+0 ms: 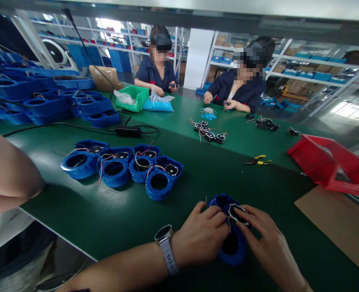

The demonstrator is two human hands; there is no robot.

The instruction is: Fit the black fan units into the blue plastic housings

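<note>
While both hands meet at the bottom centre of the frame, they close together on one blue housing (232,239) lying on the green table (106,215). The left hand (202,237), with a watch (164,235) on its wrist, grips the housing's left side, fingers curled over the rim near thin coloured wires (228,222). The right hand (266,239) comes in from the right, its fingertips pinching a small black part (238,213) seated at the housing's upper end. The housing lies between the two hands, its long axis running from near the person up and slightly left across the frame, round opening at the near end and black part at the far end. Both hands touch it; the right is the one on the black part.

Just beyond, left of centre, four more housings (121,164) sit in a row, each with wires and a black part. To the right lie yellow-handled pliers (257,161) and, further right, a tilted red bin (331,164) beside a sheet of cardboard (340,225). At the left edge, another person's bare arm (5,174) intrudes.

Farther up the table are a black power adapter (127,131) with its cable, a cluster of small black parts (208,132), a green bin (133,97) and a blue bag (158,105). At the upper left, stacked housings (30,97) crowd the table. Two co-workers in dark uniforms (237,89) sit at the far side, their hands busy with small parts, shelving behind them.
</note>
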